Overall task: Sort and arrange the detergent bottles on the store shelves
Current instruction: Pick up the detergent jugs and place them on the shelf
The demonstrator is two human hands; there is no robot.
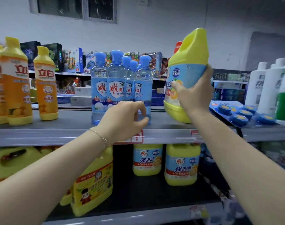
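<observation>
The right hand (193,93) grips a big yellow plastic jug with a blue label (187,65), tilted, its base on the grey shelf (57,135). The left hand (125,119) hangs loosely curled, holding nothing, right before clear blue-capped bottles (115,82).

On the upper shelf (57,135), clear bottles (115,82) stand left of the jug (187,75)
</observation>
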